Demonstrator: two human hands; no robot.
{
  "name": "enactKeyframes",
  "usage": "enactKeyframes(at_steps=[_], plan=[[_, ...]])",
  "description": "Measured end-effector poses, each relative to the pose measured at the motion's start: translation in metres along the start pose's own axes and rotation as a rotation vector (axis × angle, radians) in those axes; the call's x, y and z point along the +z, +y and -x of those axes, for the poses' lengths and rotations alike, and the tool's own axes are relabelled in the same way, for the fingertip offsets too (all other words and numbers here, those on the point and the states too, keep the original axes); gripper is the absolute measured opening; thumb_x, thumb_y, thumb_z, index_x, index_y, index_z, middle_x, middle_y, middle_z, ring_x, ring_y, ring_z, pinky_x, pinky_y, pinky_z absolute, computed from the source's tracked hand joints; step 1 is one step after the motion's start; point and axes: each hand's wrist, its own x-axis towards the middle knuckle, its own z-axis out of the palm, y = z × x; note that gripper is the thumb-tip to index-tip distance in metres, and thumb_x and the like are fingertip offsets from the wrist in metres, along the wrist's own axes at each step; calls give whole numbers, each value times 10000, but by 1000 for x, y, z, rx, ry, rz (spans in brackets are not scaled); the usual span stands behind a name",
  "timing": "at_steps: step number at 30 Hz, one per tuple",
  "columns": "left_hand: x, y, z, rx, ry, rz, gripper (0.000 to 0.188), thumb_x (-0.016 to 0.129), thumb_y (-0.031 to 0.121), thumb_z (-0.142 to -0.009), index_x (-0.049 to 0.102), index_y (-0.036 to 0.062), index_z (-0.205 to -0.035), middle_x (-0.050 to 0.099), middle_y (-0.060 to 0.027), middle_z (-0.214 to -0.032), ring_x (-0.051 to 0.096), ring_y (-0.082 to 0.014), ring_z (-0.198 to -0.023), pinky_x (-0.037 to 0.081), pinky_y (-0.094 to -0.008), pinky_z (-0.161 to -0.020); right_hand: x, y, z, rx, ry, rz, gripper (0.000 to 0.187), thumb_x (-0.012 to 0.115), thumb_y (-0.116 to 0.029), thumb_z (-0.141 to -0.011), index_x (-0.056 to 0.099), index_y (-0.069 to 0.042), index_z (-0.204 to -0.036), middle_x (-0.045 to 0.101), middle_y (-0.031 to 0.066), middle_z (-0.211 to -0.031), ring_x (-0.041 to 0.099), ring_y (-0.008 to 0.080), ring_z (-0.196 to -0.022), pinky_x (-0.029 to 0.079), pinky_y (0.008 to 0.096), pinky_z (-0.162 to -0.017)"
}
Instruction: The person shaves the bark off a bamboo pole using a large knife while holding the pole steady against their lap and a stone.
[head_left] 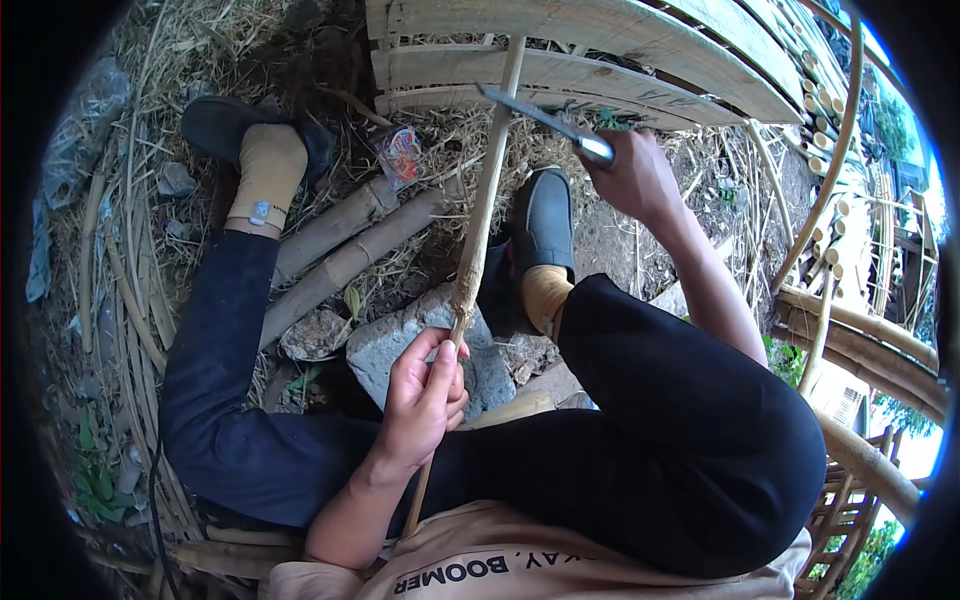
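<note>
My left hand (418, 398) is closed round a long, thin bamboo stick (484, 215), just below a rough, knobby joint. The stick slants up and away from my lap, its far end overlapping a wooden slatted pallet (560, 72). My right hand (635, 172) grips the handle of a long-bladed knife (545, 118), farther out and to the right. The blade points left, its tip close to the upper part of the stick; whether it touches cannot be told. Below the stick, near my left hand, sits a grey stone block (385, 350).
Two thick bamboo pieces (350, 250) lie between my feet. A crumpled plastic wrapper (400, 155) rests on the straw-strewn ground. Cut bamboo poles (825, 130) are stacked at the far right, beside a bamboo frame (865, 335). My shod feet (545, 220) stand either side of the stick.
</note>
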Motion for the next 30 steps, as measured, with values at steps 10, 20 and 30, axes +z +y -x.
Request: enactKeyframes(at_steps=[10, 20, 30], plan=[[-1, -18, -10, 389, 315, -668, 169, 498, 163, -1062, 565, 8, -1046, 467, -23, -603, 442, -94, -512, 330, -296, -475, 12, -43, 40, -72, -149, 147, 158, 677, -134, -690, 721, -51, -818, 654, 210, -671, 665, 409, -663, 546, 482, -665], [-1, -17, -9, 495, 375, -798, 154, 507, 144, -1047, 568, 2, -1039, 436, -106, -550, 442, -195, -444, 327, -381, -464, 22, -33, 23, -125, -3, 166, 145, 669, -139, -684, 735, -95, -805, 674, 176, -669, 695, 371, -661, 572, 461, -654], [-3, -15, -7, 381, 324, -720, 150, 491, 158, -1070, 549, 20, -1072, 425, 47, -645, 377, -18, -563, 292, -229, -493, 14, 19, -13, 89, 105, 187, 194, 671, -160, -723, 739, -49, -866, 692, 250, -787, 699, 420, -782, 556, 502, -757]])
